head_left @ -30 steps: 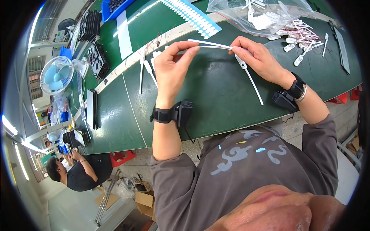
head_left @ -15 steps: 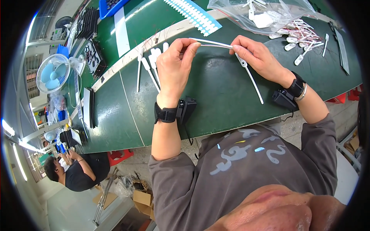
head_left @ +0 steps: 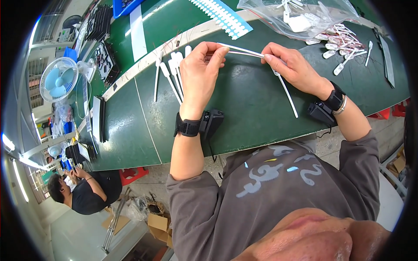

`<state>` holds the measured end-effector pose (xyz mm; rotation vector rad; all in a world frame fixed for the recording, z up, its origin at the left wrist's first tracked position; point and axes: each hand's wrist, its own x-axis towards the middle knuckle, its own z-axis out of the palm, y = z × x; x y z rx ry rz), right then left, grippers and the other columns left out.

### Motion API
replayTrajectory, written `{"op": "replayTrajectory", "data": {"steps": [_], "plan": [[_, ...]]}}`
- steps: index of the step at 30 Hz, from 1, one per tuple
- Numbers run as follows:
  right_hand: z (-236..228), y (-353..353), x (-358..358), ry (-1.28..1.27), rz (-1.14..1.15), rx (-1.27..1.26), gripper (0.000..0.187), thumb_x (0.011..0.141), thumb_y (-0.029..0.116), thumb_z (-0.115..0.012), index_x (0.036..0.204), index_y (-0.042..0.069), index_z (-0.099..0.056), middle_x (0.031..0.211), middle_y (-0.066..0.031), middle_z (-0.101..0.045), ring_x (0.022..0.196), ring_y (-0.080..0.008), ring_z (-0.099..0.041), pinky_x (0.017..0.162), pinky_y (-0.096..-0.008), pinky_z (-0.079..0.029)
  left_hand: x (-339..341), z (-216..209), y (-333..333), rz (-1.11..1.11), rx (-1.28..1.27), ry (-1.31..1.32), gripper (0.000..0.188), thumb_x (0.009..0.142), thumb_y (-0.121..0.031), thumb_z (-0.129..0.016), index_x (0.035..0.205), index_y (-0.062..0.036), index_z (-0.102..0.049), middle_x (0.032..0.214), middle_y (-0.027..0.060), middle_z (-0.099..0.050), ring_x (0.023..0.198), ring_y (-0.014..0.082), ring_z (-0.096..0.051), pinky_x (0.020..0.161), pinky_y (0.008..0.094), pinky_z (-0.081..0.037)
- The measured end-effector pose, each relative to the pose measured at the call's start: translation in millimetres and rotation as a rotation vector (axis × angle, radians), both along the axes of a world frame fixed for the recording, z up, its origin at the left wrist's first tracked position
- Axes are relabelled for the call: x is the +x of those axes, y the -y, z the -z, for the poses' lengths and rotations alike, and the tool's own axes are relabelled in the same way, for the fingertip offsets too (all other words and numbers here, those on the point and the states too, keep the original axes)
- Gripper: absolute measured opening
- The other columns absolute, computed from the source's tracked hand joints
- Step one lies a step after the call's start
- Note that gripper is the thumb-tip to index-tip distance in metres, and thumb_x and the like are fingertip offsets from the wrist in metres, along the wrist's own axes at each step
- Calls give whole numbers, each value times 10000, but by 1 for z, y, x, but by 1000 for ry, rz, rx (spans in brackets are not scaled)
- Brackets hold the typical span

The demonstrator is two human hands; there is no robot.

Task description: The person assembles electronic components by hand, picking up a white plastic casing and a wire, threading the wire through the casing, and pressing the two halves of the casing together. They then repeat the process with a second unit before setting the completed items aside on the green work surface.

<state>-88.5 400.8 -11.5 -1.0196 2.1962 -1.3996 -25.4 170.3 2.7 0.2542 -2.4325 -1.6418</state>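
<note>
My left hand (head_left: 201, 71) is closed in a pinch above the green workbench, its fingertips on thin reddish wires (head_left: 244, 53). My right hand (head_left: 295, 67) is closed on the near end of a slim white stick (head_left: 241, 48), which slants up toward the left fingers; whether those touch it I cannot tell. The wires run to the right fingertips, just below the stick. Another white stick (head_left: 287, 96) lies on the bench under my right hand, its upper end partly covered. Several white sticks with wider ends (head_left: 164, 69) lie beside my left hand, some hidden behind it.
A clear plastic bag (head_left: 300, 21) of white parts sits at the far right, beside a pile of wired white pieces (head_left: 337, 41). A blue sheet of white tabs (head_left: 224, 19) lies beyond a pale rail. Farther left are a fan (head_left: 58, 80) and a seated person (head_left: 89, 191).
My right hand has shifted slightly and now covers more of the stick lying beneath it. The left hand has moved a little up and right. Both still hold the pieces between them.
</note>
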Motion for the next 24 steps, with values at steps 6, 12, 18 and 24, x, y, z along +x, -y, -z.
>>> {"op": "replayTrajectory", "data": {"steps": [6,12,18,24], "plan": [[1,-1,0,-43,-20,-4,260,1022,260,-444,983,28,-556,715,-17,-460,645,-106,-416,594,-264,-350,-1,0,1,28,171,11,160,891,-88,-691,966,40,-631,853,84,-690,756,130,-679,692,235,-548],[-1,0,1,157,-72,21,260,1028,260,-436,1030,42,-576,715,24,-416,653,-70,-378,597,-240,-326,-3,1,3,31,322,-24,219,871,-81,-708,994,30,-564,825,89,-672,727,126,-664,653,246,-556],[2,0,1,141,-73,-38,258,1028,257,-434,1055,44,-578,710,41,-370,648,-57,-329,584,-233,-294,-3,-3,7,55,426,10,236,871,-62,-700,1030,32,-554,842,98,-674,714,136,-663,629,246,-549],[-7,-1,1,143,-123,2,252,1022,253,-441,1036,40,-575,703,23,-361,641,-65,-321,575,-237,-288,-1,-6,6,59,458,32,251,876,-62,-690,1076,40,-578,839,93,-678,701,132,-657,633,233,-540]]}}
